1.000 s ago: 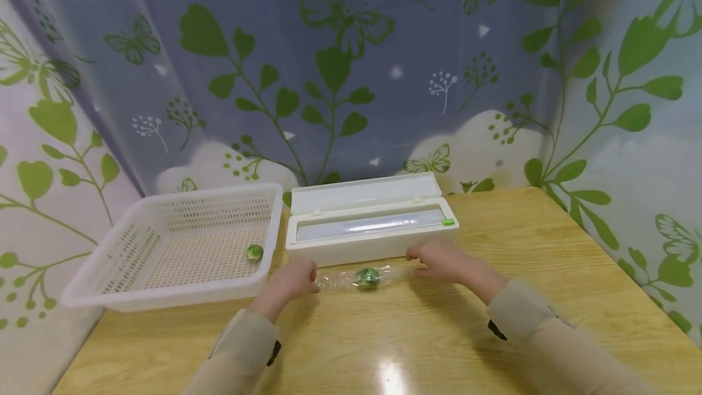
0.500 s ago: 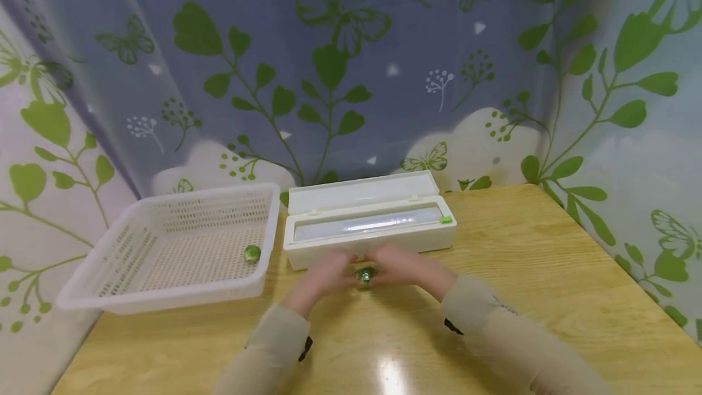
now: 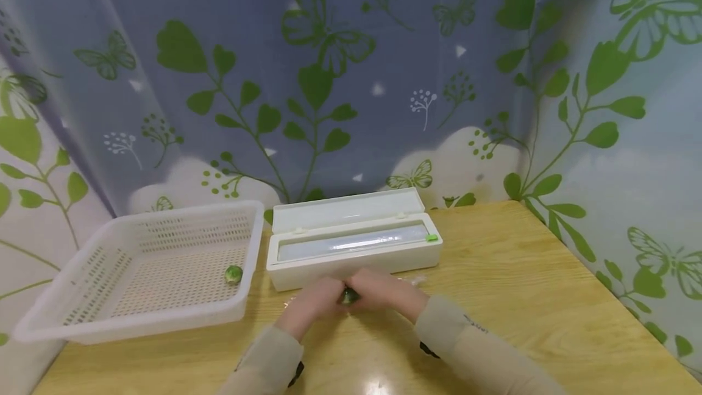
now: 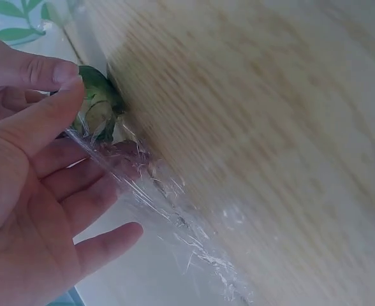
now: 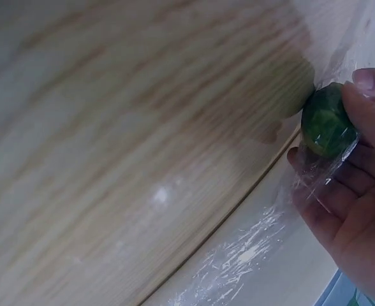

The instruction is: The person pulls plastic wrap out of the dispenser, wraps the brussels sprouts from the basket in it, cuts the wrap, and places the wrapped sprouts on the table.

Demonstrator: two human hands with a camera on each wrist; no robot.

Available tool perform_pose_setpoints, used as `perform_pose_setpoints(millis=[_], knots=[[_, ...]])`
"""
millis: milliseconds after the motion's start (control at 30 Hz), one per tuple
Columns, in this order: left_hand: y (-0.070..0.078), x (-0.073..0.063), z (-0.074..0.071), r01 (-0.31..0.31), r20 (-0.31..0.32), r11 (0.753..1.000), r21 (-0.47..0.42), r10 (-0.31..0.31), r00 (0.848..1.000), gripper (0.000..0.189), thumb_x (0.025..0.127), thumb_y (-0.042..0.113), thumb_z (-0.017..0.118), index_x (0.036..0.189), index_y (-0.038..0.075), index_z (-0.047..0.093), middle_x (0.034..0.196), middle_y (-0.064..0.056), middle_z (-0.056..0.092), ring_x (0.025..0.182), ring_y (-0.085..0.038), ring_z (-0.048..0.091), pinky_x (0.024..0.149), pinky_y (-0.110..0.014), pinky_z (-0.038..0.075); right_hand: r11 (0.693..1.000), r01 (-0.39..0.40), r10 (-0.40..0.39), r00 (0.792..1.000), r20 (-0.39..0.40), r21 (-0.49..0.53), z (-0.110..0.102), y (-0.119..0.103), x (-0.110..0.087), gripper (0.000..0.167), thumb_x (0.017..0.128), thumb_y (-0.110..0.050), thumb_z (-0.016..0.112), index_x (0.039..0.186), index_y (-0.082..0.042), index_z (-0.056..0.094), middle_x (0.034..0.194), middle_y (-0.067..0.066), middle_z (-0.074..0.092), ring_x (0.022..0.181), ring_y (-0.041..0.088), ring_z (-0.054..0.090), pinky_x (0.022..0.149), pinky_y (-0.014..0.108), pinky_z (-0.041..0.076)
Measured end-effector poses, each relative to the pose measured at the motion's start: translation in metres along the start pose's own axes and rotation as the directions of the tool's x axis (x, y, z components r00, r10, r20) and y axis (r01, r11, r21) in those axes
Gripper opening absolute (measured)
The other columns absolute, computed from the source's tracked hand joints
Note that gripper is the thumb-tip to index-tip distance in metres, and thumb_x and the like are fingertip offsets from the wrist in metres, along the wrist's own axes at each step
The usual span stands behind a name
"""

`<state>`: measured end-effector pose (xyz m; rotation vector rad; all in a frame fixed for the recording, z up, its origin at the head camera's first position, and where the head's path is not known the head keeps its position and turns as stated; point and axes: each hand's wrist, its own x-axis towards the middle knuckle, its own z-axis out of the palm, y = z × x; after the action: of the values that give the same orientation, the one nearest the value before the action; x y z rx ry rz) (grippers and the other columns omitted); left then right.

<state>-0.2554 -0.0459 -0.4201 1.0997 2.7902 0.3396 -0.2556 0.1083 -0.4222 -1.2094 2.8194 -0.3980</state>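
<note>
A green Brussels sprout (image 3: 348,296) in clear cling film sits between the two hands, just in front of a white film box (image 3: 356,258). My left hand (image 3: 323,297) pinches it from the left, thumb against the wrapped side and fingers behind the film. From the right, my right hand (image 3: 378,288) holds it the same way, both thumbs meeting near its top. Twisted cling film (image 4: 181,217) trails past the left fingers in the left wrist view. More loose film (image 5: 245,248) runs out on the other side in the right wrist view.
A white perforated basket (image 3: 244,308) stands at the left with a second sprout (image 3: 233,274) in it. The box's lid (image 3: 348,209) is raised, showing a film roll (image 3: 351,242) and a green slider (image 3: 432,238). All rest on a wooden table (image 3: 493,297) before a patterned curtain.
Both hands have moved inward from the two ends of the film strip and now meet around the sprout. The head view has tilted up slightly and shifted right.
</note>
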Motion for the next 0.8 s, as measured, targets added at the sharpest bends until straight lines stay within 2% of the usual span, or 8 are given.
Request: perform_pose_setpoints(millis=[133, 267, 367, 467, 633, 800], knots=[[0.001, 0.000, 0.001, -0.005, -0.010, 1.000, -0.014, 0.005, 1.000, 0.015, 0.071, 0.020, 0.071, 0.070, 0.010, 0.061, 0.074, -0.003, 0.062, 0.070, -0.017, 0.057, 0.063, -0.029, 0.046, 1.000, -0.009, 0.009, 1.000, -0.007, 0.006, 0.003, 0.000, -0.001, 0.018, 0.071, -0.024, 0.072, 0.082, -0.013, 0.064, 0.077, -0.002, 0.063, 0.071, 0.010, 0.058, 0.066, 0.020, 0.046], [0.001, 0.003, -0.002, 0.016, -0.008, 1.000, -0.015, -0.016, 1.000, 0.015, 0.072, 0.021, 0.071, 0.073, 0.009, 0.062, 0.072, -0.002, 0.060, 0.068, -0.017, 0.056, 0.063, -0.029, 0.046, 0.999, -0.038, 0.037, 0.999, 0.008, 0.021, 0.000, 0.002, -0.003, 0.021, 0.072, -0.025, 0.071, 0.086, -0.012, 0.062, 0.078, -0.003, 0.062, 0.072, 0.010, 0.057, 0.065, 0.022, 0.046], [0.001, 0.003, -0.006, 0.044, 0.009, 0.999, -0.027, -0.044, 0.999, 0.017, 0.074, 0.024, 0.070, 0.072, 0.009, 0.061, 0.069, 0.001, 0.058, 0.063, -0.014, 0.053, 0.060, -0.028, 0.045, 0.999, -0.051, 0.050, 0.999, 0.014, 0.005, -0.004, 0.004, -0.004, 0.024, 0.071, -0.022, 0.072, 0.089, -0.011, 0.060, 0.079, -0.002, 0.061, 0.072, 0.012, 0.057, 0.065, 0.023, 0.046], [0.003, 0.004, -0.005, 0.054, 0.028, 0.998, -0.029, -0.053, 0.998, 0.020, 0.075, 0.028, 0.069, 0.075, 0.009, 0.062, 0.070, 0.001, 0.058, 0.063, -0.014, 0.053, 0.059, -0.028, 0.045, 0.998, -0.068, 0.068, 0.997, 0.031, 0.002, -0.005, 0.006, -0.008, 0.023, 0.069, -0.019, 0.073, 0.086, -0.010, 0.060, 0.078, -0.002, 0.060, 0.071, 0.013, 0.056, 0.065, 0.024, 0.046], [0.007, 0.006, -0.001, 0.055, 0.053, 0.998, 0.020, -0.056, 0.997, 0.023, 0.074, 0.027, 0.070, 0.086, 0.009, 0.063, 0.081, -0.003, 0.062, 0.076, -0.018, 0.058, 0.068, -0.030, 0.047, 0.996, -0.064, 0.061, 0.997, 0.042, 0.062, -0.002, 0.005, -0.011, 0.018, 0.068, -0.013, 0.074, 0.082, -0.009, 0.063, 0.078, -0.002, 0.062, 0.072, 0.012, 0.057, 0.066, 0.022, 0.046], [0.004, 0.006, -0.002, 0.055, 0.007, 0.998, 0.040, -0.055, 0.998, 0.022, 0.072, 0.021, 0.072, 0.088, 0.009, 0.062, 0.086, -0.006, 0.063, 0.082, -0.022, 0.059, 0.072, -0.032, 0.047, 0.999, -0.023, 0.023, 1.000, -0.004, 0.025, -0.004, 0.003, -0.005, 0.018, 0.067, -0.014, 0.074, 0.080, -0.009, 0.062, 0.077, 0.001, 0.062, 0.072, 0.016, 0.059, 0.065, 0.025, 0.047]])
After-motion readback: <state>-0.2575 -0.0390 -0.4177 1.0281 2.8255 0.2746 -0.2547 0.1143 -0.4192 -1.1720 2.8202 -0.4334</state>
